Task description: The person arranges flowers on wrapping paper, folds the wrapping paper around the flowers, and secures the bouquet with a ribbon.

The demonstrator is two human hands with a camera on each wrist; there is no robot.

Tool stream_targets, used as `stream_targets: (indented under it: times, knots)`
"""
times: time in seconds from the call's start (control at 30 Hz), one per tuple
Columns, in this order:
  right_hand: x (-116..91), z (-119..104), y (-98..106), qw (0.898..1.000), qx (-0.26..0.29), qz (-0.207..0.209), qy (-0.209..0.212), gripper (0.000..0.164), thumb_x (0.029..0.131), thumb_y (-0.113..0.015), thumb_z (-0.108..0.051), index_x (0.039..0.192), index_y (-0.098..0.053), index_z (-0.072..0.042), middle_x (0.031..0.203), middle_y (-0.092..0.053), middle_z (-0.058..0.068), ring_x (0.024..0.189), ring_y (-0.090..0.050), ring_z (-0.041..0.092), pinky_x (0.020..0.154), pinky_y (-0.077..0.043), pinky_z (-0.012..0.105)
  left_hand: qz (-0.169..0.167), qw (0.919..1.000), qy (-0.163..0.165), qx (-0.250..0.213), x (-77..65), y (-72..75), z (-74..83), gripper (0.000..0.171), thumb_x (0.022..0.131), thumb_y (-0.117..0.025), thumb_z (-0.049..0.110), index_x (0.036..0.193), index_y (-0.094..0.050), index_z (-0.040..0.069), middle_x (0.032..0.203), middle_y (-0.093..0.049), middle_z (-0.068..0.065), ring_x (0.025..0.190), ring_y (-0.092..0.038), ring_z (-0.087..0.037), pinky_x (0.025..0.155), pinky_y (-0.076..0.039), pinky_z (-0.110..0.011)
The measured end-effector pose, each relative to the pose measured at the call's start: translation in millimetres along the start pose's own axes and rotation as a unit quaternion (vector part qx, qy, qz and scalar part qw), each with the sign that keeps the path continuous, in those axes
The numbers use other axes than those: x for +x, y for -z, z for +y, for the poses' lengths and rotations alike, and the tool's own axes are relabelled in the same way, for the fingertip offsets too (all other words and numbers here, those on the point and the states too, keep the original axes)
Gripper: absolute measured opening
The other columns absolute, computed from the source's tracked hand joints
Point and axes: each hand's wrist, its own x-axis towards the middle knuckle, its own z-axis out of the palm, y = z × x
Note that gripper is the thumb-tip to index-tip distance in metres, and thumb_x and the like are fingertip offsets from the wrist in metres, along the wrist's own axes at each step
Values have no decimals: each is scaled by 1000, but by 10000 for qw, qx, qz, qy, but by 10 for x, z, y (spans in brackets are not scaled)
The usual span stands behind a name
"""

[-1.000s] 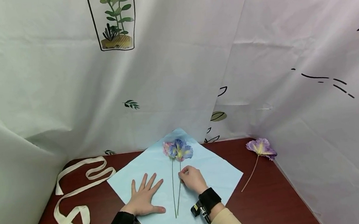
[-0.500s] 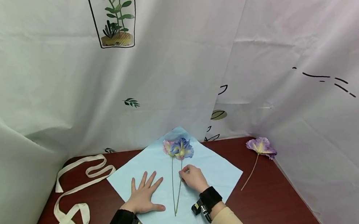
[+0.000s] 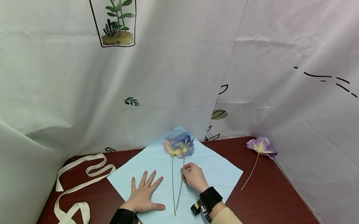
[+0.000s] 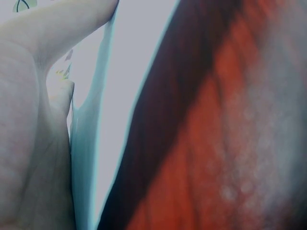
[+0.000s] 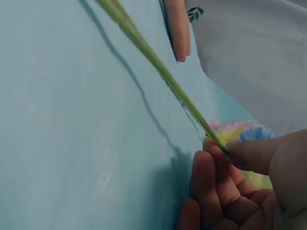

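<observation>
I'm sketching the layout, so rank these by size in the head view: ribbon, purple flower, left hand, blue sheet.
1. Blue sheet
2. Ribbon, by overall spread
3. Left hand and purple flower, stem included: too alike in extent to rank

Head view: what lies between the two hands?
In the head view, the pink flower's stem and the blue flower's lower stem, above the light-blue sheet.

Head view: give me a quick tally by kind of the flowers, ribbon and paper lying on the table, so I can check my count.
Flowers: 3 (pink-and-yellow flower, blue flower, purple flower)
Cream ribbon: 1
Light-blue sheet: 1
Total: 5
</observation>
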Motion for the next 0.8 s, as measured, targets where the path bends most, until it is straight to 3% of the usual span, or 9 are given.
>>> stream_targets:
  times: [0.2, 0.57, 0.7, 0.8]
  knots:
    - [-25, -36, -9, 9979, 552, 331, -101, 19, 110, -60, -20, 117, -65, -4, 81, -72, 5, 68, -67, 16, 67, -50, 33, -6, 10000, 9, 40, 2, 2, 8, 116, 73, -73, 85, 166, -39, 25, 177, -18, -10, 162, -3, -48, 112, 13, -82]
    - [-128, -80, 38, 9935, 634, 938, 86, 20, 111, -59, -22, 122, -65, -7, 86, -73, 4, 76, -72, 20, 71, -54, 36, -26, 10000, 7, 63, 7, 3, 6, 116, 74, -74, 83, 167, -37, 24, 178, -17, -11, 162, -2, -47, 112, 13, -82]
    - [-120, -93, 28, 9928, 708, 961, 97, 22, 111, -59, -23, 125, -64, -8, 89, -73, 4, 77, -71, 18, 72, -55, 35, -28, 10000, -58, 15, -9, 56, 63, 115, 76, -75, 80, 166, -39, 19, 176, -20, -17, 160, -4, -52, 111, 13, -83]
    - [-98, -88, 0, 9946, 732, 731, 108, 22, 111, -58, -22, 125, -64, -6, 88, -73, 5, 76, -71, 18, 71, -54, 33, 18, 9999, -146, 0, -23, 87, 101, 114, 76, -77, 78, 164, -41, 15, 174, -23, -21, 158, -8, -55, 110, 11, -85]
